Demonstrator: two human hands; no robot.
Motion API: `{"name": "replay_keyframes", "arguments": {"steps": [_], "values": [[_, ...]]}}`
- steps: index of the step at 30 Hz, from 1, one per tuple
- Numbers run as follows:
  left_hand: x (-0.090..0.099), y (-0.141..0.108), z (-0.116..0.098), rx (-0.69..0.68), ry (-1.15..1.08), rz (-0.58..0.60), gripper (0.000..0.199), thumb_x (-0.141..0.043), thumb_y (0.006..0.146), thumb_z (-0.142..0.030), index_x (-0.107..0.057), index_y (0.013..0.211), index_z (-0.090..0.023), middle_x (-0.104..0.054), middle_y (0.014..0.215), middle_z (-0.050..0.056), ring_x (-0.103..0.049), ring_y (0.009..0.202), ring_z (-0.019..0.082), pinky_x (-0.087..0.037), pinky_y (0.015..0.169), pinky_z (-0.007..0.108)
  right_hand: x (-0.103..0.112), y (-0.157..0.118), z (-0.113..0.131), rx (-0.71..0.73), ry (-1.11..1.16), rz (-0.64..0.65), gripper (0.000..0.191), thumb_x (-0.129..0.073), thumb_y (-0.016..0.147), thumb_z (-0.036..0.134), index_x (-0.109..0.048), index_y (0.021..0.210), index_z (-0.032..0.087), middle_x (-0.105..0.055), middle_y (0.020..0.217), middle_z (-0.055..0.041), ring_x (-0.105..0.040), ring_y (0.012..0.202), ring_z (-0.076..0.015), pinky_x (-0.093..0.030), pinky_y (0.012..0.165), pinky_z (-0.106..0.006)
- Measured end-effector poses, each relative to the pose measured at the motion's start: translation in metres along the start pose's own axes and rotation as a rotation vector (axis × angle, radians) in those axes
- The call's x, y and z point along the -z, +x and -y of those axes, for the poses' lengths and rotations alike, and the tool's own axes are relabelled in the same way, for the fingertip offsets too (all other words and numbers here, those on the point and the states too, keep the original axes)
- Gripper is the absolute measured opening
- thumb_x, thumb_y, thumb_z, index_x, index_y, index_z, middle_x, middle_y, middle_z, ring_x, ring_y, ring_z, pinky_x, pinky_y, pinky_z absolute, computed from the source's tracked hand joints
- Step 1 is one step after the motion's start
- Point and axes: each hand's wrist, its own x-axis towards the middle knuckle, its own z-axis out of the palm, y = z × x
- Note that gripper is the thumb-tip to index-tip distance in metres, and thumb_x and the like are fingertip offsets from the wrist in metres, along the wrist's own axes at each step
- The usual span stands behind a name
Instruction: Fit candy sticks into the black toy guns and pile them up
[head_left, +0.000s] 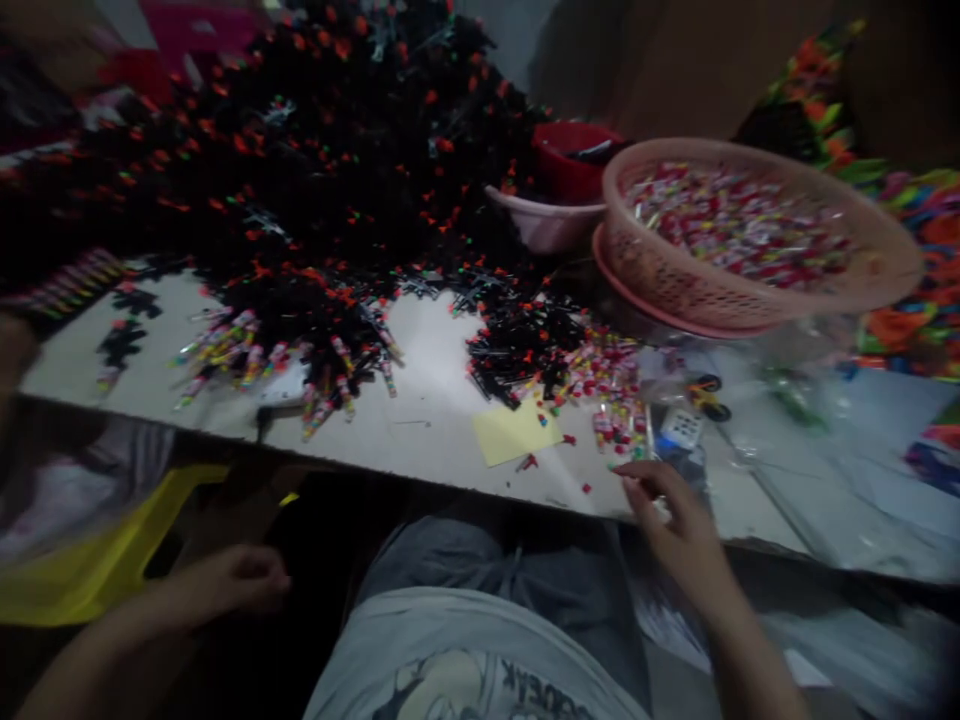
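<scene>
My right hand (667,510) is at the table's front edge, thumb and index finger bent toward each other beside small wrapped candies (611,385); anything between the fingertips is too small to make out. My left hand (251,580) hangs in front of the table, below its edge, with curled fingers and blurred; whether it holds something cannot be seen. On the white table (435,350) lie small black toy pieces with orange tips (517,345) and, further left, black pieces with candy tubes (240,350). A yellow paper (516,430) lies left of my right hand.
A huge heap of black toys (360,140) covers the back. A pink basket (697,265) full of wrapped candies stands right, beside a red bowl (574,160). A yellow crate (97,565) is low at left. Plastic bags (810,400) lie right. Another person's hand (13,350) shows at far left.
</scene>
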Motion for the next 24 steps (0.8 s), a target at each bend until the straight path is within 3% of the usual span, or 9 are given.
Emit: {"name": "replay_keyframes", "arguments": {"steps": [2, 3, 6, 9, 12, 14, 18, 24], "values": [[-0.009, -0.003, -0.050, -0.202, -0.055, 0.286, 0.028, -0.067, 0.067, -0.056, -0.070, 0.068, -0.028, -0.066, 0.061, -0.004, -0.062, 0.065, 0.021, -0.050, 0.064, 0.032, -0.013, 0.005, -0.002, 0.026, -0.216, -0.020, 0.028, -0.045, 0.089, 0.035, -0.063, 0.104, 0.020, -0.061, 0.100, -0.0108, -0.057, 0.090, -0.0243, -0.045, 0.080, -0.040], [-0.019, -0.005, -0.079, -0.338, -0.096, 0.310, 0.026, -0.060, 0.074, -0.055, -0.071, 0.080, -0.032, -0.069, 0.069, -0.003, -0.063, 0.072, 0.021, -0.050, 0.070, 0.033, -0.019, 0.008, -0.003, 0.014, -0.330, -0.033, 0.030, -0.044, 0.089, 0.032, -0.063, 0.108, 0.019, -0.060, 0.103, -0.0120, -0.056, 0.093, -0.0257, -0.043, 0.081, -0.040], [-0.058, 0.003, -0.159, -0.695, -0.050, 0.066, 0.021, -0.058, 0.080, -0.042, -0.072, 0.091, -0.032, -0.071, 0.098, 0.002, -0.062, 0.096, 0.023, -0.047, 0.088, 0.033, -0.032, 0.020, -0.005, -0.080, -0.596, -0.057, 0.034, -0.042, 0.090, 0.026, -0.060, 0.118, 0.020, -0.059, 0.111, -0.0130, -0.054, 0.099, -0.0284, -0.040, 0.080, -0.040], [-0.094, 0.038, -0.209, -0.945, 0.138, -0.176, 0.029, -0.055, 0.082, -0.027, -0.068, 0.107, -0.028, -0.063, 0.122, 0.007, -0.053, 0.115, 0.026, -0.038, 0.102, 0.040, -0.036, 0.036, -0.004, -0.177, -0.688, -0.057, 0.031, -0.044, 0.091, 0.032, -0.061, 0.113, 0.018, -0.059, 0.111, -0.0138, -0.054, 0.099, -0.0292, -0.038, 0.077, -0.040], [-0.104, 0.080, -0.229, -0.975, 0.364, -0.425, 0.044, -0.046, 0.081, -0.012, -0.060, 0.121, -0.025, -0.053, 0.135, 0.009, -0.042, 0.126, 0.029, -0.032, 0.105, 0.047, -0.035, 0.049, -0.004, -0.251, -0.730, -0.077, 0.033, -0.047, 0.090, 0.038, -0.060, 0.108, 0.014, -0.060, 0.107, -0.0168, -0.053, 0.099, -0.0309, -0.036, 0.078, -0.040], [-0.100, 0.100, -0.237, -0.973, 0.500, -0.492, 0.050, -0.040, 0.082, -0.007, -0.054, 0.128, -0.022, -0.050, 0.138, 0.010, -0.039, 0.128, 0.030, -0.032, 0.104, 0.048, -0.035, 0.054, -0.003, -0.263, -0.745, -0.096, 0.033, -0.047, 0.090, 0.038, -0.060, 0.107, 0.013, -0.059, 0.106, -0.0177, -0.052, 0.100, -0.0317, -0.035, 0.079, -0.041], [-0.080, 0.117, -0.247, -1.002, 0.688, -0.427, 0.053, -0.033, 0.084, -0.005, -0.046, 0.134, -0.014, -0.050, 0.131, 0.016, -0.044, 0.120, 0.029, -0.036, 0.098, 0.043, -0.040, 0.058, -0.001, -0.248, -0.713, -0.128, 0.035, -0.049, 0.089, 0.043, -0.060, 0.106, 0.015, -0.059, 0.107, -0.0164, -0.051, 0.101, -0.0314, -0.033, 0.080, -0.042], [-0.052, 0.120, -0.247, -1.036, 0.749, -0.345, 0.036, -0.051, 0.083, -0.018, -0.057, 0.119, -0.020, -0.047, 0.130, 0.014, -0.044, 0.118, 0.031, -0.036, 0.097, 0.045, -0.047, 0.068, -0.001, -0.220, -0.638, -0.103, 0.028, -0.049, 0.088, 0.036, -0.063, 0.103, 0.017, -0.058, 0.107, -0.0149, -0.049, 0.104, -0.0314, -0.033, 0.083, -0.043]]}}
